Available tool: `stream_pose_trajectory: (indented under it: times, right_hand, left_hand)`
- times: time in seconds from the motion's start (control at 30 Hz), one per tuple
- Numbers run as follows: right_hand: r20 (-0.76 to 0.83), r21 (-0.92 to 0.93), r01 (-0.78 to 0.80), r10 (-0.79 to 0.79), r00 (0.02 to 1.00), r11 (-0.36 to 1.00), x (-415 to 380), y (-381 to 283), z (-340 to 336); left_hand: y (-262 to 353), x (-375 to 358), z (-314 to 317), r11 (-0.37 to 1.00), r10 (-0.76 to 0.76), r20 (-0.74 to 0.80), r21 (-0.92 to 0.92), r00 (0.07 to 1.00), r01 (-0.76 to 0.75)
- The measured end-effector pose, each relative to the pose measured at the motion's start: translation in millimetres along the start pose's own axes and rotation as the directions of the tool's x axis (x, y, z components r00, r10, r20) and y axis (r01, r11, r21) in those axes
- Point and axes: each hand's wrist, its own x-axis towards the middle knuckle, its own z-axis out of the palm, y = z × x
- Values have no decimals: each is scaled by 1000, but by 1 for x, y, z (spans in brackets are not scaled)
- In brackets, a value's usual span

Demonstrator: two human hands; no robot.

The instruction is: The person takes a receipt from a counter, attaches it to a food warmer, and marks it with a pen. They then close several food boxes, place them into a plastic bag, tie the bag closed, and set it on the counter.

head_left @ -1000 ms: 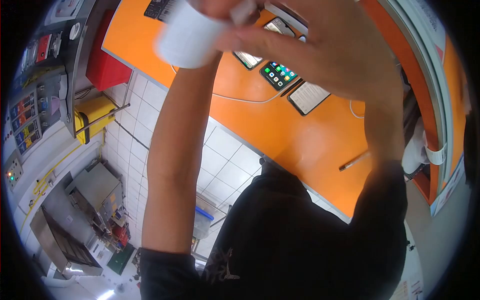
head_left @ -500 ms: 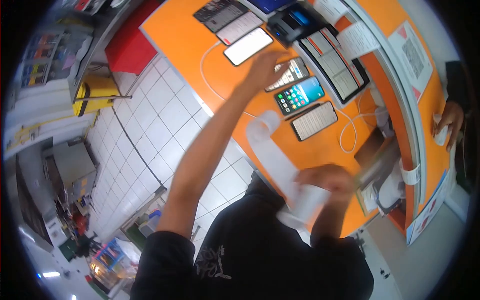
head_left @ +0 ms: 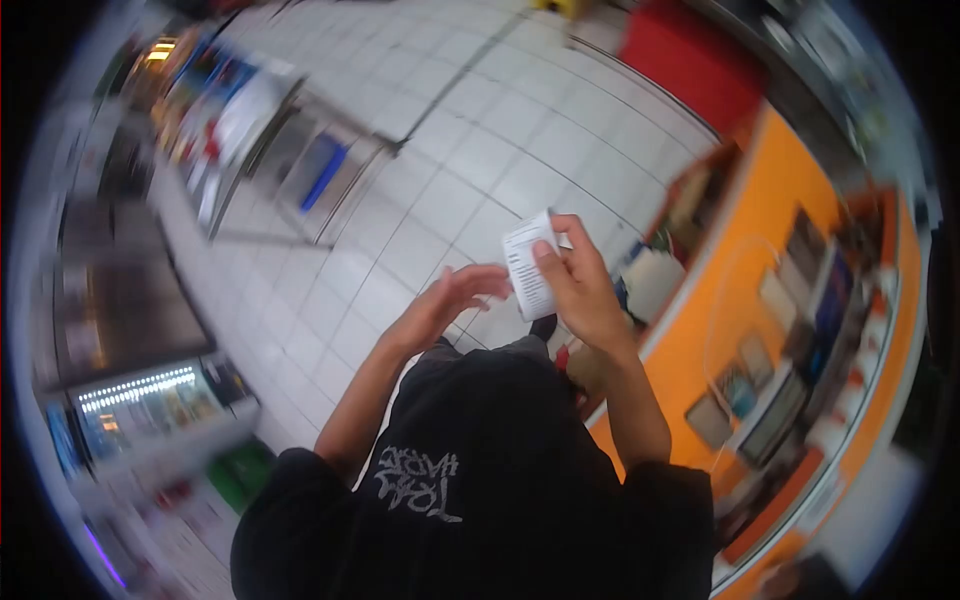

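A white printed receipt (head_left: 527, 262) is in front of my body, with its lines of text facing up. My right hand (head_left: 583, 285) grips it, the thumb pressed on the printed face and the fingers behind. It looks folded or curled into a short bundle. Just left of its edge, my left hand (head_left: 455, 300) is open, its fingers stretched toward the paper. The fingertips end close beside the receipt.
An orange counter (head_left: 690, 345) runs along my right side, bearing phones (head_left: 708, 420) and a tablet (head_left: 772, 418). White floor tiles (head_left: 480, 150) stretch ahead. A metal-framed table (head_left: 320, 165) stands at left, near a lit display case (head_left: 150, 410). A red panel (head_left: 690, 65) is beyond the counter.
My view has turned from the counter toward the floor. My left hand has left the phones and come beside the receipt. The long paper strip is now gathered compactly in my right hand.
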Motion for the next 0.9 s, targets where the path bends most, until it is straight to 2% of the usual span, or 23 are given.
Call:
stream_pose_trajectory:
  times: [0.03,0.07,0.13,0.17,0.2,0.27,0.33,0.37,0.43,0.53,0.6,0.63,0.7,0.8,0.9]
  right_hand:
    - [53,65,-13,10,999,998,13,-3,33]
    - [150,55,-32,24,988,998,22,-9,70]
    - [285,12,-47,42,958,999,41,-1,147]
    - [338,28,-55,42,940,998,39,9,162]
    - [406,-10,-65,63,912,998,44,20,208]
    - [458,34,-96,70,886,995,52,41,294]
    - [530,-33,-134,130,838,990,54,62,370]
    - [543,-54,-152,157,825,987,57,72,407]
    - [598,-90,-202,215,772,975,53,91,460]
    - [699,-261,-304,396,595,916,63,113,539]
    - [718,-353,-284,453,528,891,74,139,576]
    - [727,-414,-269,494,478,870,73,147,571]
    - [717,-467,-267,538,444,843,87,163,614]
    - [708,-569,-294,639,299,768,121,191,674]
    - [708,-604,-293,668,229,741,159,220,751]
  left_hand:
    - [3,-21,-9,994,106,-120,43,987,-102]
    - [9,-42,-21,987,158,-197,30,968,-156]
    - [26,-82,-56,899,362,-278,-149,890,-412]
    - [28,-90,-56,879,394,-342,-132,853,-459]
    - [39,-119,-82,846,406,-413,-168,815,-507]
    - [62,-179,-138,782,435,-528,-181,730,-597]
    - [81,-244,-191,725,483,-522,-212,703,-655]
    - [90,-275,-220,705,499,-562,-181,660,-686]
    - [99,-328,-265,639,528,-566,-227,633,-735]
    - [117,-414,-354,587,584,-574,-189,574,-787]
    - [130,-463,-407,543,631,-575,-153,521,-826]
    - [132,-471,-411,523,665,-559,-124,495,-843]
    - [142,-515,-465,493,670,-601,-79,436,-866]
    - [160,-578,-544,427,713,-571,-107,407,-898]
    - [181,-648,-618,441,712,-600,-25,366,-897]
